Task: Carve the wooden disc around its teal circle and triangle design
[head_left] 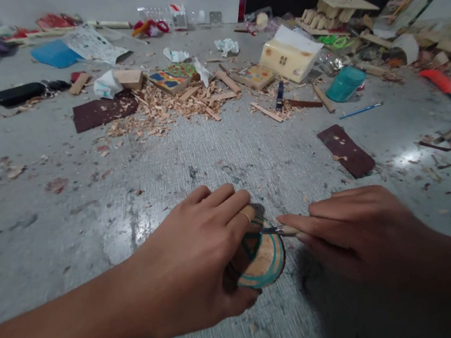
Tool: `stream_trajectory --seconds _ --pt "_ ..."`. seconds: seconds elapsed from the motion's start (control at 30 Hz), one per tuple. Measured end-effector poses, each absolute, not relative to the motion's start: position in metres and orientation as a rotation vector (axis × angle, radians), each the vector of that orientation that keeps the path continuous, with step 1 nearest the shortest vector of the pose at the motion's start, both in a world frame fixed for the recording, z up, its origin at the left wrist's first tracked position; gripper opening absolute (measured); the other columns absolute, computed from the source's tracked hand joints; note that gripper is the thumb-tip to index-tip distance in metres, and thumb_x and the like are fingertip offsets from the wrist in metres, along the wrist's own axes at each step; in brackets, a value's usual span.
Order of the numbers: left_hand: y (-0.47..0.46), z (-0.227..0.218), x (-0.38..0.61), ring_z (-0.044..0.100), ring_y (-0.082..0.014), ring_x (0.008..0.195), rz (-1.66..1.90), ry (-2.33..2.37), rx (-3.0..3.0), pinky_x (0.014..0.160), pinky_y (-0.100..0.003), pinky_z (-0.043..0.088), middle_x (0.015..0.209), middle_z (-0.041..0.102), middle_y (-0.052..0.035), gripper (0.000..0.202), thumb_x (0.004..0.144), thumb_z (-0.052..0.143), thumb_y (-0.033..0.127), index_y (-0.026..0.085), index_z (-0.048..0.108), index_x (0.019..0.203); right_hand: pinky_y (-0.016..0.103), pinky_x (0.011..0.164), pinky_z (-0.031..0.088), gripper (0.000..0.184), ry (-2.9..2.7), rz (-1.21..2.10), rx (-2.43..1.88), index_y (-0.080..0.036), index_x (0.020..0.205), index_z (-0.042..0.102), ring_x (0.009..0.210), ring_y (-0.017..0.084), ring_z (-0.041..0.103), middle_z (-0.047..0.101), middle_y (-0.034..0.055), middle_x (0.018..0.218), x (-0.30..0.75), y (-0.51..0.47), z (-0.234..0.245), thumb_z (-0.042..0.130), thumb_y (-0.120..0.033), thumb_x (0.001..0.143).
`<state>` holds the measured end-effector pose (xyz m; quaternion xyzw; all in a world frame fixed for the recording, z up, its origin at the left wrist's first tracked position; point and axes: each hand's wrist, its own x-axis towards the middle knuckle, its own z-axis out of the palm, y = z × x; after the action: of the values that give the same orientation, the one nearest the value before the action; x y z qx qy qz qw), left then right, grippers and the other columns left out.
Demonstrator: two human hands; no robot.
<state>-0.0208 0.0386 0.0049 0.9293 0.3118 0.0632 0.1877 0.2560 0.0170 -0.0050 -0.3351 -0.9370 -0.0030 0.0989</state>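
A round wooden slice lies near the floor in front of me, painted with teal rings around its rim and a teal triangular mark inside. My left hand is closed around its left side, fingers over the far edge and thumb at the near edge. From the right, my right hand pinches a thin paintbrush with a pale wooden handle and a shiny metal ferrule. The brush's tip reaches over the slice by the triangle; whether it touches the wood is unclear. My left fingers hide part of the slice.
Wood shavings and painted blocks lie ahead. Dark red sandpaper, a teal cup, a blue brush and an orange-handled cutter are at right. A black case lies far left.
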Motion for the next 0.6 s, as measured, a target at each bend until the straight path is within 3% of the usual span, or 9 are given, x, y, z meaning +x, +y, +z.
stream_trajectory --seconds 0.2,0.37,0.47,0.6 --pt "0.037 0.007 -0.021 0.056 -0.0283 0.099 0.172 0.901 2.613 0.084 -0.046 0.040 0.108 0.063 -0.0046 0.042 0.074 0.081 0.045 0.019 0.063 0.102 0.036 0.057 0.027 0.036 -2.832 -0.107 -0.978 -0.025 0.121 0.073 0.053 0.015 0.048 0.057 -0.0045 0.063 0.253 0.018 0.003 0.040 -0.033 0.112" --pt "0.038 0.005 -0.021 0.057 -0.0286 0.099 0.183 0.876 2.620 0.083 -0.047 0.040 0.108 0.063 -0.0055 0.042 0.078 0.077 0.047 0.018 0.064 0.105 0.039 0.057 0.024 0.038 -2.944 -0.315 -0.909 -0.022 0.122 0.073 0.052 0.017 0.049 0.058 -0.0027 0.064 0.246 0.019 0.020 0.037 -0.020 0.109" --pt "0.041 0.004 -0.021 0.058 -0.0279 0.097 0.217 0.823 2.639 0.083 -0.047 0.039 0.105 0.064 -0.0058 0.042 0.080 0.074 0.048 0.016 0.066 0.107 0.040 0.055 0.023 0.039 -2.961 -0.349 -0.796 -0.017 0.114 0.074 0.051 0.019 0.050 0.060 -0.0005 0.065 0.241 0.023 0.028 0.037 -0.011 0.103" --pt "0.043 0.002 -0.021 0.059 -0.0266 0.093 0.266 0.772 2.651 0.083 -0.046 0.039 0.100 0.064 -0.0057 0.043 0.078 0.078 0.045 0.014 0.069 0.106 0.040 0.052 0.025 0.034 -2.914 -0.287 -0.796 -0.015 0.105 0.075 0.047 0.019 0.051 0.055 -0.0014 0.060 0.238 0.024 0.025 0.041 -0.012 0.101"
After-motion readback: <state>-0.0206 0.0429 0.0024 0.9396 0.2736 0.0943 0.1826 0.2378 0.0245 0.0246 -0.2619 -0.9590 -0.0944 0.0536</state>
